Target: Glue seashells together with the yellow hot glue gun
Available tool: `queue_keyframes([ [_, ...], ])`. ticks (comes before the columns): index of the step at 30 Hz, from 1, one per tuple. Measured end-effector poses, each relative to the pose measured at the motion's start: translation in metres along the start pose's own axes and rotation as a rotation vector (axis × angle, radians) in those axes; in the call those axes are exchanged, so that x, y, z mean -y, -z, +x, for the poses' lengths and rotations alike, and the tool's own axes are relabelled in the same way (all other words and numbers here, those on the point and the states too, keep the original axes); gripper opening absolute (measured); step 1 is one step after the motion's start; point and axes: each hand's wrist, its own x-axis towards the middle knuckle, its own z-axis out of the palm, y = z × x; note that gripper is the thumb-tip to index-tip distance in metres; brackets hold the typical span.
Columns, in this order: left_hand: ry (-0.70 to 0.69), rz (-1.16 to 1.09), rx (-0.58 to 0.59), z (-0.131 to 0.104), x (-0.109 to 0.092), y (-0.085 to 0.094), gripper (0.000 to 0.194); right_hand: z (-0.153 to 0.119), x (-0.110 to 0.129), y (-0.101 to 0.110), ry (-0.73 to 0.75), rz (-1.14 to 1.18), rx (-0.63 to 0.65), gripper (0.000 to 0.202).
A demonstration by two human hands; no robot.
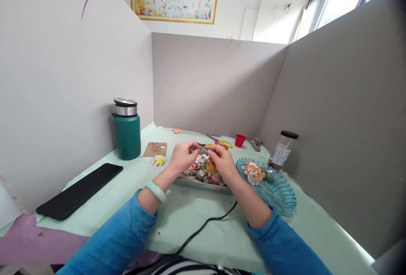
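Observation:
Over a shallow metal tray (pixel 206 185) of mixed seashells (pixel 199 175), my left hand (pixel 184 156) and my right hand (pixel 222 163) come together, fingers closed in a pinch. Between the fingertips sits a small grey-green shell (pixel 203 151), partly hidden by them. A yellow piece (pixel 210 168) shows among the shells below my right hand. To the right, a blue scalloped glass plate (pixel 285 192) carries an orange-and-white shell decoration (pixel 254 173). A white, yellow and pink flower-like piece (pixel 157 160) lies left of the tray.
A green bottle (pixel 127 135) and a black phone (pixel 80 191) are at the left, near a brown card (pixel 154 149). Behind my hands lie scissors (pixel 223 143) and a red cup (pixel 240 140). A lidded clear jar (pixel 283 150) stands by the right partition. A black cable (pixel 206 223) crosses the front.

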Motion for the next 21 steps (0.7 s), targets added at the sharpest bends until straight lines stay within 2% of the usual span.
queue_keyframes([
  [15, -0.064, -0.011, -0.002, 0.0007, 0.0097, -0.0045, 0.011, -0.0008, 0.0022, -0.0017, -0.047, 0.116, 0.009, 0.029],
  [21, -0.049, -0.045, 0.010, 0.0016, 0.0102, -0.0051, 0.012, -0.0025, 0.0047, -0.0019, -0.077, 0.140, 0.025, 0.030],
])
